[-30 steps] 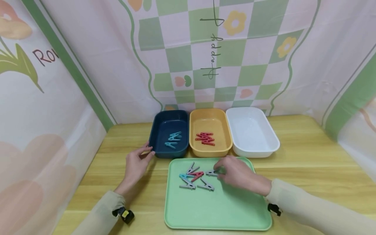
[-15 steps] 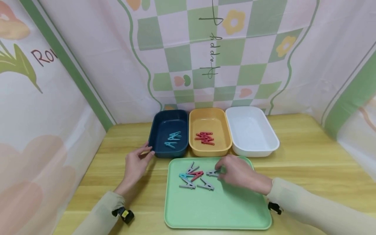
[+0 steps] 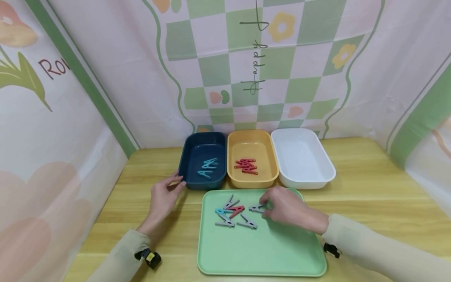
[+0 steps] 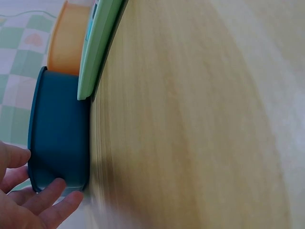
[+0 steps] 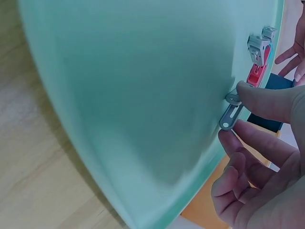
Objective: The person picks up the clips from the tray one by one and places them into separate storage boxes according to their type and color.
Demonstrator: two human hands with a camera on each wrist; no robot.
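Observation:
With thumb and forefinger my right hand pinches a grey clothespin at the tray's far side; the fingertips cover part of it in the head view. Left of it on the light green tray lie several more grey clothespins, a red clothespin and a light blue clothespin, some overlapping. My left hand touches the near left corner of the dark blue bin, its fingers loosely extended.
Behind the tray, the dark blue bin holds several light blue clothespins. The yellow bin beside it holds several red clothespins. A white bin stands at the right. Patterned cloth hangs behind the wooden table.
My right hand has shifted very slightly to the right with the grey clothespin. The left hand and the other clothespins stay where they were.

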